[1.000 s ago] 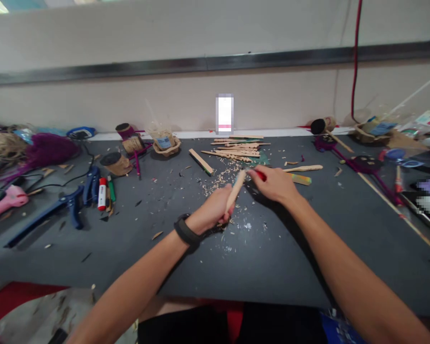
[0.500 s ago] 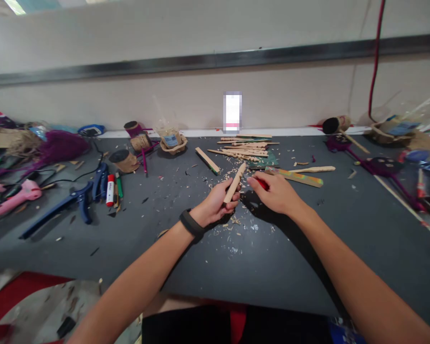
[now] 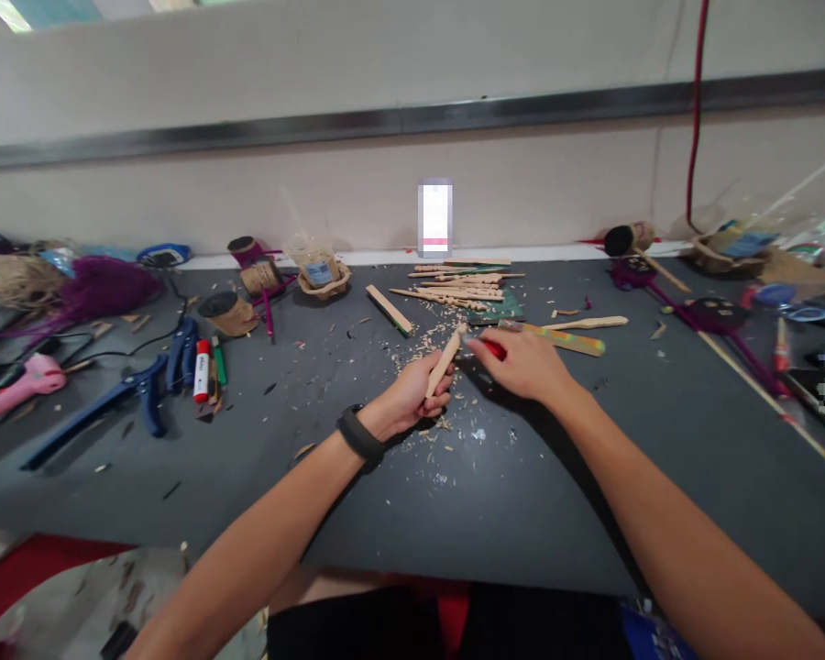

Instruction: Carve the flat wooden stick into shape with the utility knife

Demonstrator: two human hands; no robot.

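My left hand (image 3: 423, 390), a dark band on its wrist, is closed around a pale wooden stick (image 3: 444, 360) that slants up and away, its far end notched. My right hand (image 3: 522, 363) is closed on a red-handled knife (image 3: 495, 349). The knife's short blade reaches left to the notched end of the stick; whether it touches the wood is hard to tell. Wood shavings (image 3: 446, 316) lie scattered under and around both hands. Just beyond them is a pile of carved sticks (image 3: 460, 291), with a flat wooden strip (image 3: 390, 310) to its left.
Blue clamps (image 3: 152, 394), a red-capped marker (image 3: 202, 371) and a pink glue gun (image 3: 24, 390) lie left. A plastic bag in a cardboard holder (image 3: 322, 280) stands at the back. A patterned strip (image 3: 574, 342) lies right of my hand, with purple-wrapped pieces (image 3: 719, 316) farther right. A lit screen (image 3: 435, 217) leans against the wall.
My right hand has brought the knife to the stick's upper end, where a gap showed before. The stick stays in my left hand. The whole view has shifted slightly.
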